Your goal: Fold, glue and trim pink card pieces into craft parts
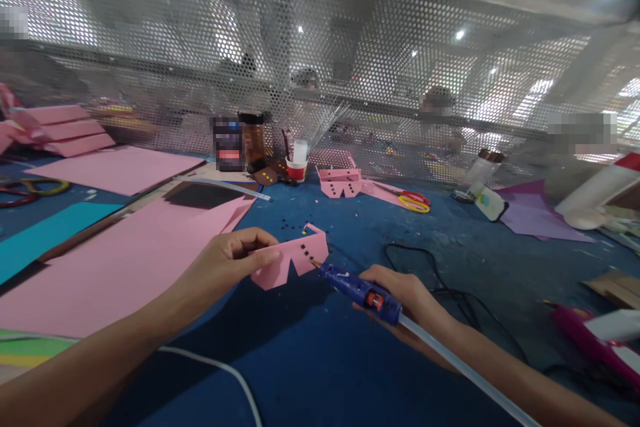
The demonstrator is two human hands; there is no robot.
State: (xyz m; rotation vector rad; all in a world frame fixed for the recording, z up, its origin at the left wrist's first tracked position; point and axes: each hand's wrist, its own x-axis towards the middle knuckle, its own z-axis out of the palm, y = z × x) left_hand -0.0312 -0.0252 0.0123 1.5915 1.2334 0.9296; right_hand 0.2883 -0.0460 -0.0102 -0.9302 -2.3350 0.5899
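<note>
Between the thumb and fingers of my left hand (245, 253) is a pair of pink paper glasses (273, 272), held a little above the blue table. Small black squares dot its front, and a folded arm shows at its right end. My right hand (400, 290) is closed around a blue hot glue gun (353, 285), with a long clear glue stick (465, 370) running out of its back. The gun's nozzle is at the paper's right half, beside the black squares; whether it touches cannot be made out. Loose black bits (293, 225) lie just behind the paper.
Another pair of pink paper glasses (341, 181) stands further back, near scissors (414, 201) and a red-and-white cup (297, 171). Pink sheets (125, 260) cover the left side. A black cord (440, 280) and a magenta glue gun (590, 340) lie at right. Perforated metal (320, 33) borders the back.
</note>
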